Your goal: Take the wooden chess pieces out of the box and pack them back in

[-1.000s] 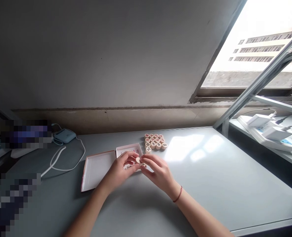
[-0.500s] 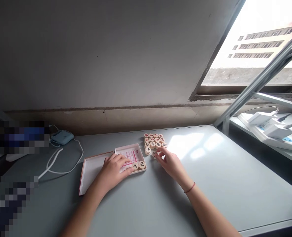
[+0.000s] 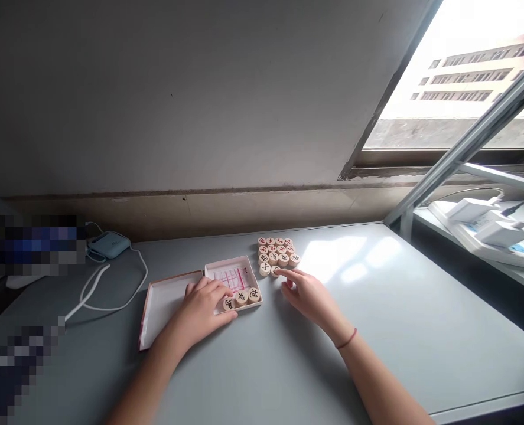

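Observation:
Several round wooden Chinese chess pieces (image 3: pixel 273 258) stand in close rows, with red characters at the back and black ones nearer me. My right hand (image 3: pixel 308 295) has its index finger stretched out, touching the top of the rightmost piece (image 3: pixel 275 271) in the front row. Its thumb is apart from that piece. My left hand (image 3: pixel 206 308) lies with spread fingers over the left front corner of the shallow white box (image 3: pixel 256 273). Inside the box, three black-lettered pieces (image 3: pixel 241 297) line the front edge, near my left fingers. A red-lined paper (image 3: pixel 233 278) lies behind them.
Left of the box lies its lid (image 3: pixel 166 301), partly under my left forearm. A blue device (image 3: pixel 108 244) and a white cable (image 3: pixel 144 277) are on the desk's left. At right, a metal post (image 3: pixel 456 153) rises beside a shelf with a power strip (image 3: pixel 505 251).
My right fingers have opened from a pinch on a piece, which now stands in the front row. My left thumb has drawn back toward me, uncovering the box's leftmost piece.

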Available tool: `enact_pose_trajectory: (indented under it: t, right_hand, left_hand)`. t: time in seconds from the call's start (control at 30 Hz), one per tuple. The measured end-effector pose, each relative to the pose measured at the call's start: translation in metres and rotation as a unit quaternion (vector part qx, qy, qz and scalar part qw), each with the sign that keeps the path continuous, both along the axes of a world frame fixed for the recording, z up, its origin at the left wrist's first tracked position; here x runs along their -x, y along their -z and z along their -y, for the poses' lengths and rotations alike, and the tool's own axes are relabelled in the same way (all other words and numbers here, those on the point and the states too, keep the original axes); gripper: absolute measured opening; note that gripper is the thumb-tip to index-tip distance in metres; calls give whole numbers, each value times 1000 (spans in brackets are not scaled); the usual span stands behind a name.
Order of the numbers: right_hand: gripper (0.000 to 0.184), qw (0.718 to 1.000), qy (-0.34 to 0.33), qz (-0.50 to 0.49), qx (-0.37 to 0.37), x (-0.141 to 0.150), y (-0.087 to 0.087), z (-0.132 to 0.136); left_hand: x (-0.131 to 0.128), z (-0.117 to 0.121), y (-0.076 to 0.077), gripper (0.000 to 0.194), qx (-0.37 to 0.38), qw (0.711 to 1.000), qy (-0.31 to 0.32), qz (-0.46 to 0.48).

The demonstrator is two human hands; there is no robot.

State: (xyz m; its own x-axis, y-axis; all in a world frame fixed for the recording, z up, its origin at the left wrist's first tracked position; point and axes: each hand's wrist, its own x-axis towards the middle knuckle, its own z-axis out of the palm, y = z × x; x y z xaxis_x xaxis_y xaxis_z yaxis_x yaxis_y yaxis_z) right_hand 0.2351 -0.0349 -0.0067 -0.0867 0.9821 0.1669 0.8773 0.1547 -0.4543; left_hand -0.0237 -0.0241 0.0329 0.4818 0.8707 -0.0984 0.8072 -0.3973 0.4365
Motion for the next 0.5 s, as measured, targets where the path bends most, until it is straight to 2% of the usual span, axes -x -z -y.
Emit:
enact_pose_trajectory:
  t: [0.17,0.3,0.4,0.5]
  right_hand:
    - [39,1000,-4,-2,-18,-2,5,-1]
    - [33,997,-18,-36,-69,0,2,0]
    - [26,984,-68,-87,-138,13,-5,5]
    - [21,958,-144,-110,-222,34,-13,13]
  left_hand:
    - [2,0,-3,16,16,1000,0,26]
    - [2,-1,-6,15,17,999,-2,37]
    - [1,-1,-9,16,14,995,-40,86]
    - [-2,0,-12,18,48,978,-82,187]
